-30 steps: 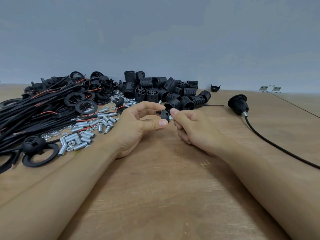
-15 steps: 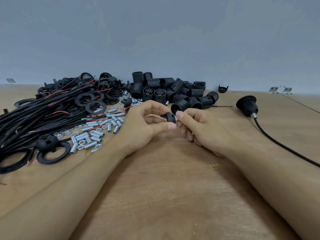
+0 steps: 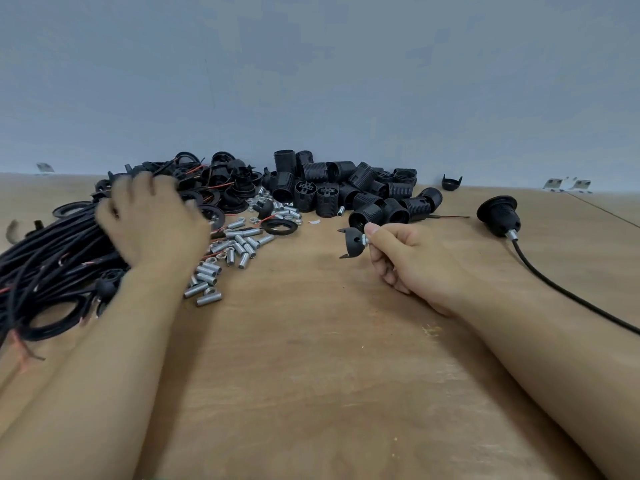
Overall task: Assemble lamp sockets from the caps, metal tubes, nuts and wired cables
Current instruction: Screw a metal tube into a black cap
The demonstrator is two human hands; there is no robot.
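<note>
My right hand (image 3: 412, 261) pinches a short metal tube (image 3: 365, 241) that sticks out of a small black cap (image 3: 354, 242), held just above the wooden table (image 3: 311, 358). My left hand (image 3: 152, 220) is blurred over the bundle of black wired cables (image 3: 52, 268) at the left, fingers down among them; whether it holds a cable is unclear. Loose metal tubes and nuts (image 3: 235, 251) lie scattered between the cables and the middle of the table.
A heap of black threaded socket bodies (image 3: 353, 192) sits at the back centre, with black rings and caps (image 3: 221, 185) to its left. A finished socket on a black cable (image 3: 498, 216) lies at the right. A lone cap (image 3: 451, 183) rests near the wall.
My left hand has let go of the cap and swung left onto the cable bundle. My right hand keeps the cap with its tube and has stayed near the middle.
</note>
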